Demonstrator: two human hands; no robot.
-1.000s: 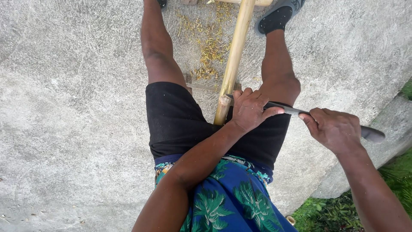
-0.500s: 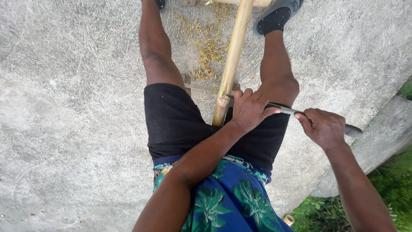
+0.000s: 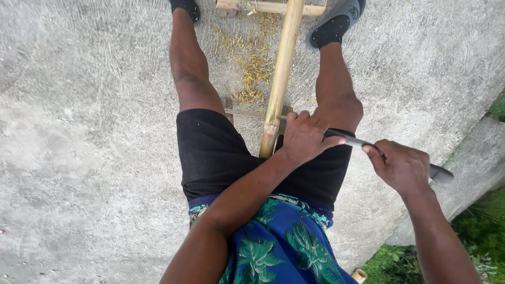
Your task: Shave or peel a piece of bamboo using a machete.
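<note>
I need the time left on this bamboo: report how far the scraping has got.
Done: shavings already litter the concrete between the feet. In hand: the left hand presses on the blade at the pole near its lower end; the right hand grips the handle. Left: I cannot tell how much of the pole remains unscraped.

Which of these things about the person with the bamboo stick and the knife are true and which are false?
1. The left hand rests on the near end of the bamboo pole. True.
2. The right hand grips a hammer. False: it holds a long knife by its handle, with the blade reaching under the left hand.
3. The pole lies between the person's legs. True.
4. The ground is covered in grass. False: it is grey concrete floor, with grass only at the lower right corner.
5. Yellow shavings lie on the floor beside the pole. True.
6. The person is barefoot. False: dark sandals are on the feet.
</note>
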